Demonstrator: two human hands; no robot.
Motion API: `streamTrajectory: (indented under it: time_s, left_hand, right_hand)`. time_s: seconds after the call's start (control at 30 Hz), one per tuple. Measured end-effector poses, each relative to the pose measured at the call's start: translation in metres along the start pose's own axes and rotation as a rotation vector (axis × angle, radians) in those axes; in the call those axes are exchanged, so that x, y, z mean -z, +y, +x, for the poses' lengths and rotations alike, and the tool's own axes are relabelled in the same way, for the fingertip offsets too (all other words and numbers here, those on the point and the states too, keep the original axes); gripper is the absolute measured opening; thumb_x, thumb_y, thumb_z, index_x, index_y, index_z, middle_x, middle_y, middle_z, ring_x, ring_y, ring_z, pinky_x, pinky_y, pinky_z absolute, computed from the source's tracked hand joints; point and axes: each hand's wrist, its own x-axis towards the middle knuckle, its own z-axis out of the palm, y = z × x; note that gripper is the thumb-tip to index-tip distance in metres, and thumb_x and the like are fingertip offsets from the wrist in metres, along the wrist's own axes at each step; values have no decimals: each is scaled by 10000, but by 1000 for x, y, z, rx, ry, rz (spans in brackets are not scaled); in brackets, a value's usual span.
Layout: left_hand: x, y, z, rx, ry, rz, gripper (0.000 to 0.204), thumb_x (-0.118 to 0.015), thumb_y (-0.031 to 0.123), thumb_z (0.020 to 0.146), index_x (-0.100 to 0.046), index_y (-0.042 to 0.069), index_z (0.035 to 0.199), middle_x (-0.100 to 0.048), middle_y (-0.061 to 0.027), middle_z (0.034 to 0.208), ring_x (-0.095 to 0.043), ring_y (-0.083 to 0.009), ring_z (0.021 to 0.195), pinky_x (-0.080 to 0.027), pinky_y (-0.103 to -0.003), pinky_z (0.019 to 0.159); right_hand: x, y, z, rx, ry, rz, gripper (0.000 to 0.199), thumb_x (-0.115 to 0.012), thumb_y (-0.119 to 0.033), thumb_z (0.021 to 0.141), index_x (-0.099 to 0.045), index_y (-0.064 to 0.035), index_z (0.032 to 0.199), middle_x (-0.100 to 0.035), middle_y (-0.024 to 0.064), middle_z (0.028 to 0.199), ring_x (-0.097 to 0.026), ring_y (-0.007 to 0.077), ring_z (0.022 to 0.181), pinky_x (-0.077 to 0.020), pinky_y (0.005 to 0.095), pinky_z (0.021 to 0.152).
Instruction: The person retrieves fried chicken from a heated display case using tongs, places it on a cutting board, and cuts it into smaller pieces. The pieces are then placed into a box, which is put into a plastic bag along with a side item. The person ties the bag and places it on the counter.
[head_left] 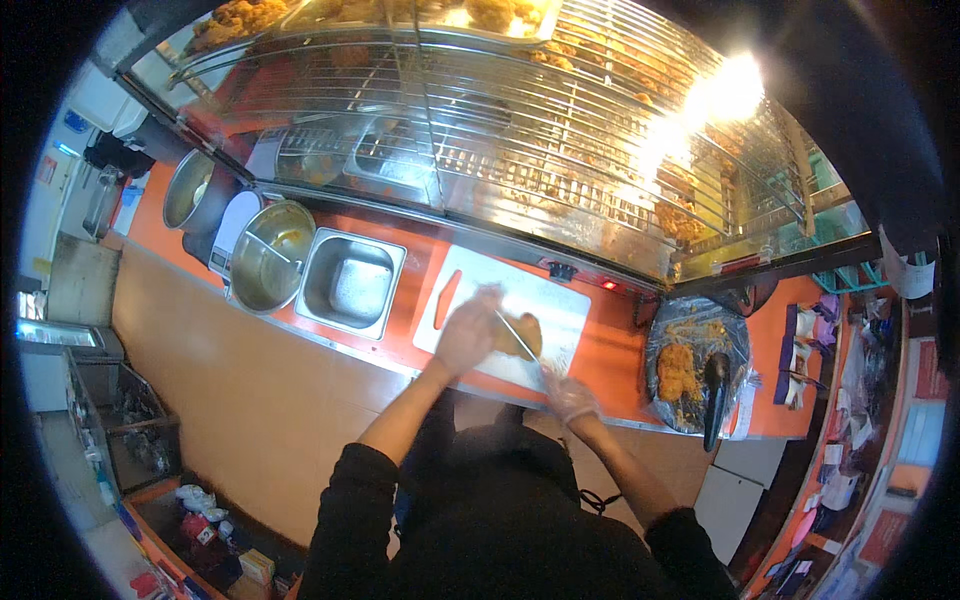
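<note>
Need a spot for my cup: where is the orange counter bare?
Widest nearby: the orange counter between white board and plastic-covered tray. A narrower strip separates board and steel pan. Pots crowd the left; left hand, knife and food fill mid-board, right hand by the near edge.

Fried food (pixel 531 326) lies on the cutting board (pixel 563 302); the metal pan (pixel 356 287) is left, the tray (pixel 735 345) right, the display case (pixel 480 190) behind.
</note>
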Motion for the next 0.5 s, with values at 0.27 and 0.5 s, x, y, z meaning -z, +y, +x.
streamTrajectory:
  time_s: [0.27,0.5]
  left_hand:
    - [4,-5,-2,25,-44,39,754,-526,73,762,-359,36,1496,-392,-165,1527,-348,-331,1427,-307,-466,1151]
    - [37,-27,16,-51,-43,88,672,-501,101,850,-343,27,1499,-345,-170,1552,-341,-329,1429,-273,-472,1167]
  right_hand:
    - [3,-1,7,39,-19,-10,959,-230,-769,921,-667,71,1074,-631,342,1077,-603,454,1081,-431,517,947]
    - [40,-43,-6,15,-3,-29,959,-198,-753,932,-679,75,977,-648,334,909,-634,463,965,-433,545,916]
